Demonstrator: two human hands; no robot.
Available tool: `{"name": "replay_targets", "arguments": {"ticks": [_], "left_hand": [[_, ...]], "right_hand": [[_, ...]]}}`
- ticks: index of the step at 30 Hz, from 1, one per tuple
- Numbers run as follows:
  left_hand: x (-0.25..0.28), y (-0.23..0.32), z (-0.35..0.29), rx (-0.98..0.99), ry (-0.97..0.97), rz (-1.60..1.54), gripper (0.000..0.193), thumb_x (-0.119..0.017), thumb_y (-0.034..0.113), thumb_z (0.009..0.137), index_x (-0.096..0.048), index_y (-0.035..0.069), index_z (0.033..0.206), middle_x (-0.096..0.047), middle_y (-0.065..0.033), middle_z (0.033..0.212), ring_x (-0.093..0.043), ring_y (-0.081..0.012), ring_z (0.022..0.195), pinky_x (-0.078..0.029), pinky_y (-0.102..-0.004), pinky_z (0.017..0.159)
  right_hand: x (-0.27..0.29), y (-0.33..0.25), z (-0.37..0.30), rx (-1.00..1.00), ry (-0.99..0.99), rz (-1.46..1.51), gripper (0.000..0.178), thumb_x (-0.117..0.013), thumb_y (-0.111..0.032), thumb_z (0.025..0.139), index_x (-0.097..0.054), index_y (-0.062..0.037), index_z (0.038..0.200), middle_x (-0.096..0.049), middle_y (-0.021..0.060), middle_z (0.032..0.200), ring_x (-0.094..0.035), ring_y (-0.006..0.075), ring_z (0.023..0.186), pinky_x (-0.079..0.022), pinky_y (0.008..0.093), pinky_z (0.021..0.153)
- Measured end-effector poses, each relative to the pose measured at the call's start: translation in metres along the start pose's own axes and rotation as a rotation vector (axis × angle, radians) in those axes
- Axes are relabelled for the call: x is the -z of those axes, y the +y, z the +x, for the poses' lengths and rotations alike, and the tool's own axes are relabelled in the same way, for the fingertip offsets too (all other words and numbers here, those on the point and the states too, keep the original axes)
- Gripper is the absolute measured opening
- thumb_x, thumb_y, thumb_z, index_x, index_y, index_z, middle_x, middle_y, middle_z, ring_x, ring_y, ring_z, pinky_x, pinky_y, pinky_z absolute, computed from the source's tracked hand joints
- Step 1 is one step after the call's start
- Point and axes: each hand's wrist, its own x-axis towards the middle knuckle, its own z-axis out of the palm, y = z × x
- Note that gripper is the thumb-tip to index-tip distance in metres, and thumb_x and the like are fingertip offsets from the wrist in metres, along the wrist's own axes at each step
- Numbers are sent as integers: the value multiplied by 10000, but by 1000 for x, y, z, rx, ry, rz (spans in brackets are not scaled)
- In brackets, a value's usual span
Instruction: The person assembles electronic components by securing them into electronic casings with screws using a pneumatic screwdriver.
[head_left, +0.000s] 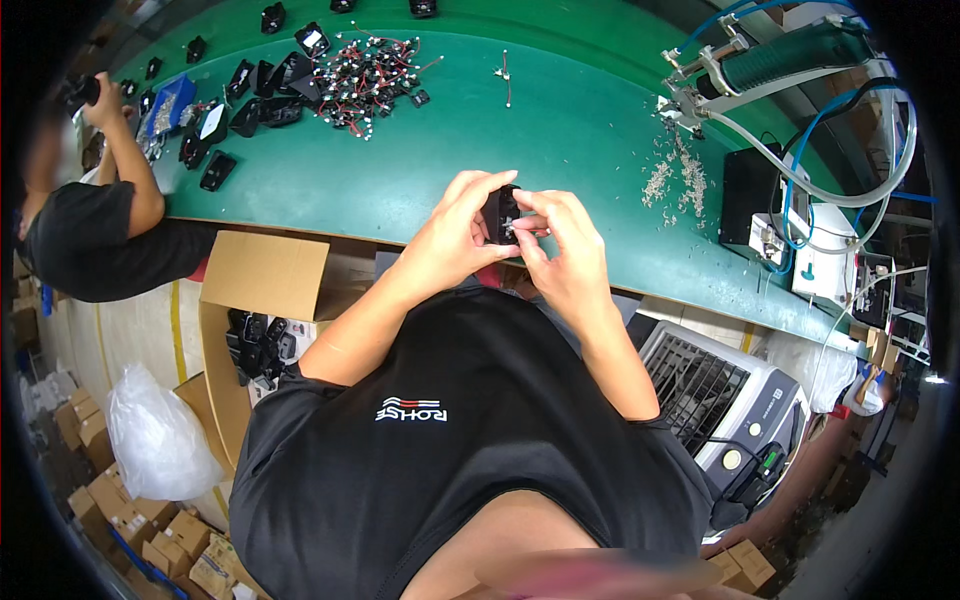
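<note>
A small black plastic part [501,212] sits between both my hands, just above the near edge of the green workbench [560,130]. My left hand [455,225] grips its left side with fingers curled over the top. My right hand [560,245] pinches its right side, fingertips pressed on a small pale piece at the part's face. Most of the part is hidden by my fingers.
A heap of red-and-black wired pieces [368,78] and several black housings [262,100] lie far left on the bench. Another person [95,215] works at the left end. A machine with hoses [800,90] stands right. An open cardboard box [255,330] sits below the bench.
</note>
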Motion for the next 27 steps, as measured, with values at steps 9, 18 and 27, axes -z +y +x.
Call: {"name": "replay_targets", "arguments": {"ticks": [9,18,27], "left_hand": [[0,5,2,-7,-55,76,883,-903,46,711,-494,104,1492,-514,-99,1268,-609,-153,818,-570,-295,726],[-6,4,-1,-54,-60,108,872,-877,-12,699,-522,103,1488,-539,-73,1235,-564,-103,754,-535,-250,668],[-11,-22,17,-218,-8,172,709,-914,48,679,-573,36,1302,-633,-97,1212,-659,-165,924,-570,-315,784]], "right_hand": [[3,-3,2,-19,-47,-68,418,-658,99,866,-631,-36,1261,-628,142,1122,-717,268,887,-599,371,761],[-1,-6,3,59,-103,-122,436,-611,80,844,-614,-13,1270,-629,171,1133,-675,382,974,-577,446,815],[15,-18,9,-4,-220,-78,685,-492,204,754,-564,-60,1381,-566,165,1283,-711,302,985,-590,372,789]]}}
